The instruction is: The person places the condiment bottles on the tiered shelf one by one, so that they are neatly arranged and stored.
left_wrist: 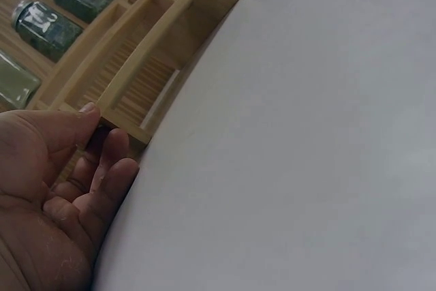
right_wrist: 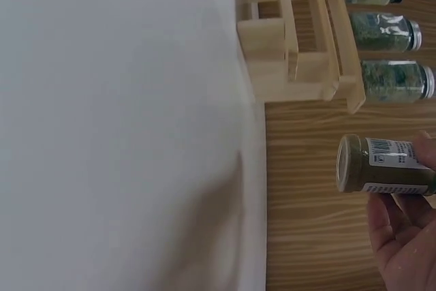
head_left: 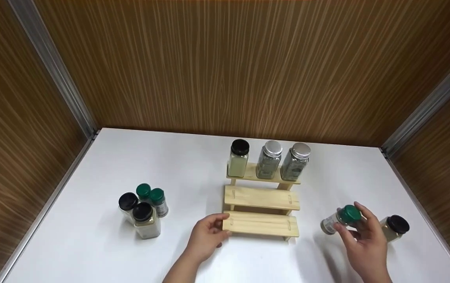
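Observation:
A three-step wooden rack [head_left: 262,199] stands in the middle of the white table [head_left: 91,251]. On its top step stand a black-lidded jar [head_left: 238,158] and two silver-lidded jars [head_left: 269,159] [head_left: 295,161]. My left hand [head_left: 223,226] pinches the left end of the lowest step, thumb on top; the left wrist view shows the thumb [left_wrist: 87,111] on the rack [left_wrist: 150,46]. At the right, my right hand [head_left: 352,225] holds a green-lidded spice jar [head_left: 340,218] tilted above the table. That jar [right_wrist: 385,165] lies sideways in the right wrist view, fingers [right_wrist: 395,226] under it.
A black-lidded jar [head_left: 393,227] stands on the table just right of my right hand. Several more jars [head_left: 143,210] with black and green lids cluster at the left. Wood-grain walls [head_left: 225,67] close the table in at the back and both sides.

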Available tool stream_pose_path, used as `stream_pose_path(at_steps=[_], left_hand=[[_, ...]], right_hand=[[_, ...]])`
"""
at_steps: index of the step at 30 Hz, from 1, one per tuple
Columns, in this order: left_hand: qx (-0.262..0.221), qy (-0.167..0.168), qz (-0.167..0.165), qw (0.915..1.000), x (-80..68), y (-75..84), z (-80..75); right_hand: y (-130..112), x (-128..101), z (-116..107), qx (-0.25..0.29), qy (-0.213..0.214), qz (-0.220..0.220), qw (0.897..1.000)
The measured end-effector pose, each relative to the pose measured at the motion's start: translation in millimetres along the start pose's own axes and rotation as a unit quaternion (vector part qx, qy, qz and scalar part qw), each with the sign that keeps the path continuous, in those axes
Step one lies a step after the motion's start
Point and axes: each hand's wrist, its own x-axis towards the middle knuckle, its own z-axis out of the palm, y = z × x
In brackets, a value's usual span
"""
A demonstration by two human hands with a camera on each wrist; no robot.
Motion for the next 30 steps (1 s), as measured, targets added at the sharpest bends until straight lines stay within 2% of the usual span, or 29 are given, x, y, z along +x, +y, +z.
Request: stream_pose_path(at_steps=[7,13,17,22,26,30], left_hand=[[0.002,0.000,-0.003,1.0000,-1.1,0.9,-0.4],[0.013,0.004,-0.017,0.9998,-0.6,2.8,-1.4],[0.017,0.002,-0.013,0.9998,-0.2,2.7,-0.6],[0.012,-0.002,-0.005,0.9999,1.2,1.7,0.2],[0.022,-0.005,-0.010,0.9997,1.0,1.9,-0.9],[0.028,-0.008,-0.010,0.9995,1.8,2.2,-1.7]], right_hand=[[-20.1,7.7,13.1,-0.004,-0.015,-0.010,1.000],[-44.0,23.3,26.9,0.004,-0.036,-0.072,0.997],[-57.7,31.7,43.1,0.042,-0.054,-0.123,0.990],[-68.9,40.9,71.6,0.114,-0.077,-0.171,0.976],[-74.8,42.7,97.6,0.154,-0.089,-0.162,0.971],[-79.7,41.1,120.6,0.148,-0.102,-0.123,0.976]])
